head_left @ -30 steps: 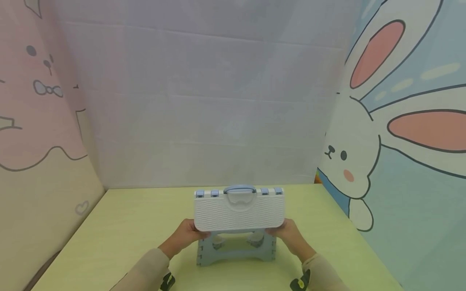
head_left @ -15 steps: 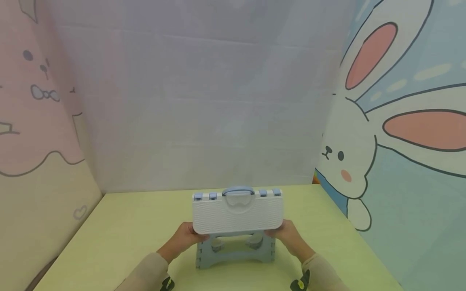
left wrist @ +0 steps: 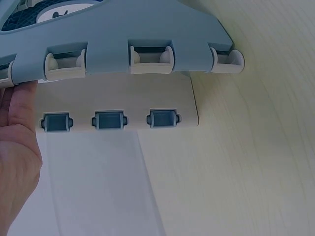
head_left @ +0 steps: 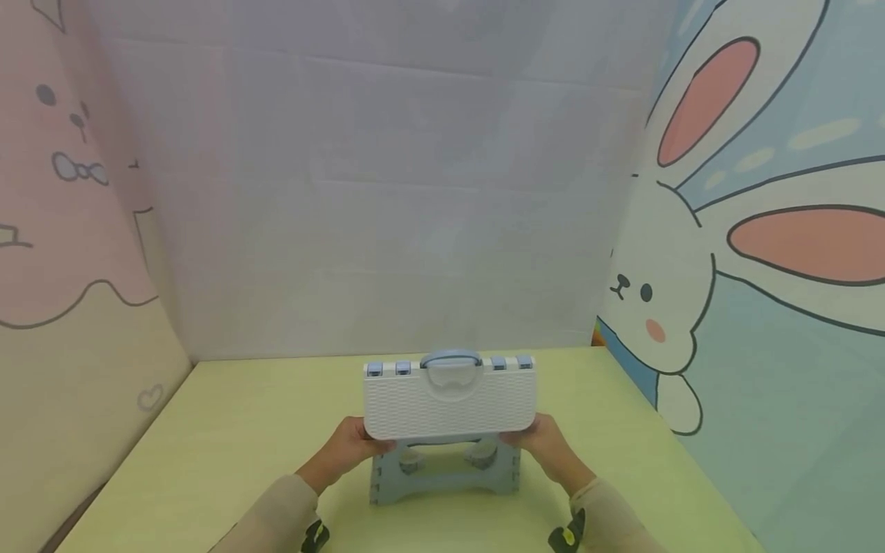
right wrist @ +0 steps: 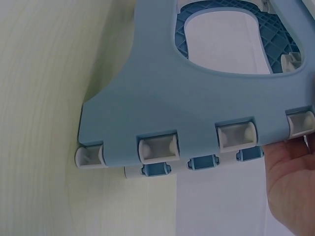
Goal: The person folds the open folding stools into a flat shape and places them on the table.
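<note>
A white-and-blue folding step stool (head_left: 449, 407) is near the middle of the table in the head view, its legs unfolded. The woven-textured white top faces me, with a blue carry handle (head_left: 451, 358) along its far edge. My left hand (head_left: 346, 447) grips the top's lower left corner, and my right hand (head_left: 549, 447) holds the lower right corner. Thumbs show at the near edge; the other fingers are largely hidden. Close up, the left wrist view has the blue leg panel (left wrist: 162, 29) with white hinge pieces. A matching leg panel (right wrist: 147, 98) fills the right wrist view.
The pale yellow tabletop (head_left: 256, 407) spreads around the stool. A plain whitish sheet (head_left: 401, 192) hangs behind it. Cartoon-printed panels stand at the left (head_left: 76, 369) and right (head_left: 781, 399).
The head view has shifted slightly. Both hands keep their hold on the stool, which shows no clear movement on the table.
</note>
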Demonstrator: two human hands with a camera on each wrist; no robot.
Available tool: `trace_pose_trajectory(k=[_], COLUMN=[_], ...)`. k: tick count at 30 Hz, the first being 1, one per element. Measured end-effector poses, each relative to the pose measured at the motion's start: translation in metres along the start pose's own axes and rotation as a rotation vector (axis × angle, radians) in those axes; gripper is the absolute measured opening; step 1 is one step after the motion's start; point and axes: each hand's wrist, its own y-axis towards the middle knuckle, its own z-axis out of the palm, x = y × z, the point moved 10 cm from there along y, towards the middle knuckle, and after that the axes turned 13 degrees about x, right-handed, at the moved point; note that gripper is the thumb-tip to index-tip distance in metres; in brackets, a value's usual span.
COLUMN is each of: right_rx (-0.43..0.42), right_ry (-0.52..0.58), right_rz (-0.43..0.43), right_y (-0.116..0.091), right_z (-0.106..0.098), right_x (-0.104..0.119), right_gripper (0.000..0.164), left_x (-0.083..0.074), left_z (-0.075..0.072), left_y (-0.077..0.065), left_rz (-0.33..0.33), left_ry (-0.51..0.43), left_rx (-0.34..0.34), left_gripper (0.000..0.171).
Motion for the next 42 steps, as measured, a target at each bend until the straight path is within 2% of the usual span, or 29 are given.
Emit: trace_pose_trajectory(k=[15,22,36,42], right_rx=[0.004,0.0,0.013,0.014], right_ry=[0.006,0.0,0.018,0.0], right_rz=[0.012,0.023,0.009,0.011], right_y=[0.0002,-0.0002,-0.0016,0.0], right_z=[0.0005,0.0012,0.0041,0.0019], right_x=[-0.001,-0.0014,0.0018,0.0002], right_gripper=[0.042,0.042,0.042,0.043], left_x=[-0.0004,-0.0031,0.0007,0.0015], left_z=[0.0017,0.003,0.0018,0.0006], left_y=[-0.0003,-0.0015,-0.0011,0.0009], left_rz=[0.0,0.006,0.004,-0.001], left_ry=[-0.014,0.012,-0.014,0.005], left_rx=[0.009,0.014,0.018,0.021], left_gripper=[0.036,0.036,0.033,0.033])
